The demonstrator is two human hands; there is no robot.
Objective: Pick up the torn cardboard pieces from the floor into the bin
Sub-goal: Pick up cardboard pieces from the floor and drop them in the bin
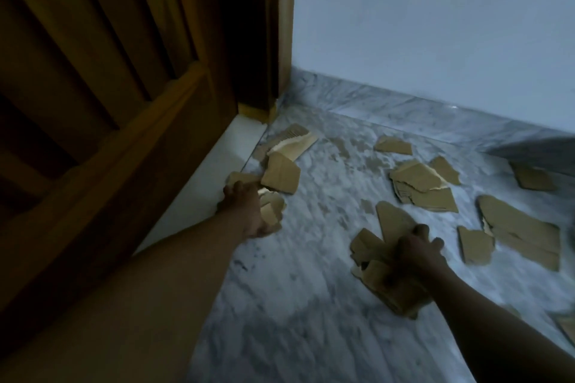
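Observation:
Torn brown cardboard pieces lie scattered over a grey marble floor [311, 227]. My left hand [245, 211] reaches to the door's foot and closes on a small ragged cardboard piece [272, 208]. My right hand [417, 253] grips a bunch of cardboard pieces [373, 261] just above the floor. Loose pieces remain: a pile by the door corner [286, 162], a stack in the middle [420, 183], a small piece farther back [393, 144] and large pieces at the right [522, 230]. No bin is in view.
A dark wooden door [109, 102] fills the left side, with a white threshold strip [214, 171] along its base. A pale wall [435, 25] with a marble skirting [404, 112] closes the back. A further cardboard piece [533, 177] lies near the right edge.

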